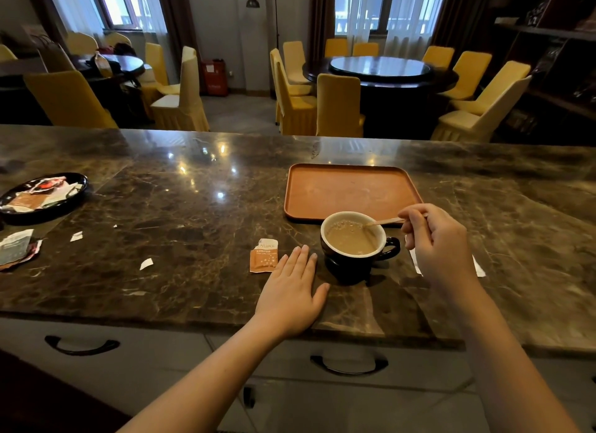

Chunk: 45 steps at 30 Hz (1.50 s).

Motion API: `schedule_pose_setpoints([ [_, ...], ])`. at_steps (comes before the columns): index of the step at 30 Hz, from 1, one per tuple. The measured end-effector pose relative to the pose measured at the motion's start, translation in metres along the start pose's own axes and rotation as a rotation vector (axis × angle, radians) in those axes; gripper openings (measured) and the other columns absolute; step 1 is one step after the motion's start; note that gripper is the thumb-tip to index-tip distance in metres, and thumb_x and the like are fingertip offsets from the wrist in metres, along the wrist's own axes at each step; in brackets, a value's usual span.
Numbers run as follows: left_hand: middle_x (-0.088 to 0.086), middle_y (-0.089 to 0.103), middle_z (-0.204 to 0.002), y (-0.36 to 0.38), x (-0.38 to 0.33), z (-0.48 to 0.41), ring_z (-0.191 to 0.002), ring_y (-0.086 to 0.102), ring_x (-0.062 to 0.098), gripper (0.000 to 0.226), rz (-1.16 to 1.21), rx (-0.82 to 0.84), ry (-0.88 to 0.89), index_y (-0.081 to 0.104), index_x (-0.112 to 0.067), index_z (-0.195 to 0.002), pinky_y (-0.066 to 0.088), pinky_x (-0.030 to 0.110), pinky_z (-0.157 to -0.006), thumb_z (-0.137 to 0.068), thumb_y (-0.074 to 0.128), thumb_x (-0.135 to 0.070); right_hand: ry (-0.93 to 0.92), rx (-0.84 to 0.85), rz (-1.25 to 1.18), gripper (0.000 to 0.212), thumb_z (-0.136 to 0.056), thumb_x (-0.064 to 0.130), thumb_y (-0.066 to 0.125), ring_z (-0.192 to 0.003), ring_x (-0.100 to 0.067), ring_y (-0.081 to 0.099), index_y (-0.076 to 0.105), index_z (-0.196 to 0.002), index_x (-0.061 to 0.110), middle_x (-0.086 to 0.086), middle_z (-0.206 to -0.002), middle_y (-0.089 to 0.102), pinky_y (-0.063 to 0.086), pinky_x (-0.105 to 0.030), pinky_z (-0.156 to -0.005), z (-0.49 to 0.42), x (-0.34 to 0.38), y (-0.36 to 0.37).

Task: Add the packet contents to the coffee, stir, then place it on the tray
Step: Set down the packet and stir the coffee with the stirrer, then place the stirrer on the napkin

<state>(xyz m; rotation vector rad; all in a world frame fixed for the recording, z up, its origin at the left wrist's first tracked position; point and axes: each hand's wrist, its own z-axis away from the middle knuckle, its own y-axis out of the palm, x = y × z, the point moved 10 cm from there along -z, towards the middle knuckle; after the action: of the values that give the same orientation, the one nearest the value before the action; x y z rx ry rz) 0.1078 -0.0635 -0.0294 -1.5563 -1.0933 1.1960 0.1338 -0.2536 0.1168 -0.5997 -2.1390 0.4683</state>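
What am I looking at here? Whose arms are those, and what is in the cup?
There is no machine here. The picture comes from a camera worn on a person's head, so you see that person's own two arms reaching out.

The right hand pinches a thin stirring stick whose tip dips into a dark cup of milky coffee. The left hand lies flat on the marble counter, holding nothing.

Beside that hand lies a torn-open orange packet. Behind the cup is an orange tray with nothing on it yet. Far left, a black plate holds torn wrappers.
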Motion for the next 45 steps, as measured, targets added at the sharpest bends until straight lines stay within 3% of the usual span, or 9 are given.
schedule_pose_setpoints([
  [4, 0.001, -0.001, -0.154, -0.001, -0.001, 0.000, -0.136, -0.010, 0.008, 0.066, 0.010, 0.004, 0.000, 0.005, -0.019, -0.142, -0.011, 0.027, -0.107, -0.089, 0.014, -0.056, -0.001, 0.018, 0.052, 0.019, -0.092, 0.011, 0.044, -0.064, -0.010, 0.052, 0.061, -0.095, 0.004, -0.007, -0.078, 0.059, 0.039, -0.018, -0.057, 0.004, 0.000, -0.002],
  [13, 0.002, -0.001, -0.154, -0.002, -0.001, 0.001, -0.137, -0.009, 0.008, 0.065, 0.005, -0.005, -0.001, 0.005, -0.020, -0.142, -0.012, 0.026, -0.107, -0.089, 0.014, -0.056, -0.024, 0.007, 0.056, 0.020, -0.092, 0.009, 0.044, -0.068, -0.016, 0.054, 0.061, -0.099, 0.003, -0.007, -0.081, 0.059, 0.042, -0.019, -0.061, 0.005, 0.008, 0.002],
  [21, 0.002, -0.001, -0.154, -0.002, -0.002, 0.001, -0.136, -0.010, 0.007, 0.066, 0.006, -0.002, 0.003, 0.005, -0.019, -0.142, -0.012, 0.026, -0.106, -0.089, 0.014, -0.056, -0.014, -0.069, 0.081, 0.020, -0.093, 0.014, 0.042, -0.063, -0.005, 0.053, 0.061, -0.097, 0.009, 0.000, -0.077, 0.057, 0.038, -0.008, -0.051, 0.013, 0.013, -0.018],
  [27, 0.003, -0.001, -0.154, -0.003, -0.002, 0.002, -0.138, -0.008, 0.010, 0.065, 0.005, 0.009, 0.003, 0.005, -0.018, -0.143, -0.011, 0.026, -0.107, -0.090, 0.016, -0.054, -0.039, 0.002, 0.076, 0.023, -0.092, 0.012, 0.045, -0.067, -0.005, 0.055, 0.060, -0.109, 0.010, 0.000, -0.083, 0.060, 0.044, -0.015, -0.061, 0.014, 0.013, -0.017],
  [30, 0.003, -0.001, -0.154, -0.004, -0.003, 0.002, -0.138, -0.008, 0.010, 0.064, 0.010, 0.012, 0.003, 0.005, -0.019, -0.143, -0.011, 0.026, -0.107, -0.091, 0.017, -0.054, -0.009, 0.016, 0.086, 0.022, -0.091, 0.010, 0.047, -0.063, -0.007, 0.057, 0.061, -0.108, 0.010, 0.000, -0.080, 0.061, 0.047, -0.014, -0.057, 0.016, 0.003, -0.020],
  [37, 0.001, 0.000, -0.154, -0.002, -0.001, 0.001, -0.138, -0.008, 0.009, 0.064, 0.007, 0.013, 0.002, 0.005, -0.020, -0.142, -0.010, 0.026, -0.107, -0.090, 0.017, -0.055, 0.169, -0.125, -0.117, 0.019, -0.091, 0.013, 0.048, -0.067, -0.005, 0.063, 0.063, -0.101, 0.020, 0.004, -0.077, 0.065, 0.051, -0.012, -0.054, 0.026, -0.043, -0.063],
  [41, 0.001, 0.000, -0.154, -0.001, 0.000, 0.000, -0.138, -0.007, 0.008, 0.064, 0.005, 0.009, 0.004, 0.006, -0.021, -0.143, -0.009, 0.026, -0.108, -0.090, 0.016, -0.056, 0.296, -0.249, -0.077, 0.022, -0.091, 0.017, 0.049, -0.070, -0.008, 0.064, 0.064, -0.106, 0.013, -0.003, -0.078, 0.067, 0.052, -0.013, -0.059, 0.040, -0.084, -0.091],
  [43, 0.001, 0.000, -0.154, -0.001, 0.000, 0.000, -0.137, -0.008, 0.007, 0.064, 0.008, 0.008, 0.005, 0.006, -0.021, -0.143, -0.009, 0.026, -0.108, -0.090, 0.017, -0.055, 0.306, -0.264, -0.004, 0.022, -0.091, 0.016, 0.049, -0.071, -0.011, 0.064, 0.063, -0.107, 0.012, -0.007, -0.080, 0.067, 0.049, -0.008, -0.060, 0.048, -0.094, -0.097],
  [45, 0.000, 0.000, -0.154, -0.001, 0.000, 0.000, -0.137, -0.008, 0.007, 0.064, 0.002, 0.010, 0.005, 0.006, -0.021, -0.143, -0.009, 0.026, -0.107, -0.090, 0.017, -0.055, 0.291, -0.271, 0.067, 0.021, -0.090, 0.014, 0.050, -0.071, -0.015, 0.064, 0.064, -0.105, 0.009, -0.010, -0.082, 0.067, 0.048, -0.010, -0.061, 0.056, -0.097, -0.097],
])
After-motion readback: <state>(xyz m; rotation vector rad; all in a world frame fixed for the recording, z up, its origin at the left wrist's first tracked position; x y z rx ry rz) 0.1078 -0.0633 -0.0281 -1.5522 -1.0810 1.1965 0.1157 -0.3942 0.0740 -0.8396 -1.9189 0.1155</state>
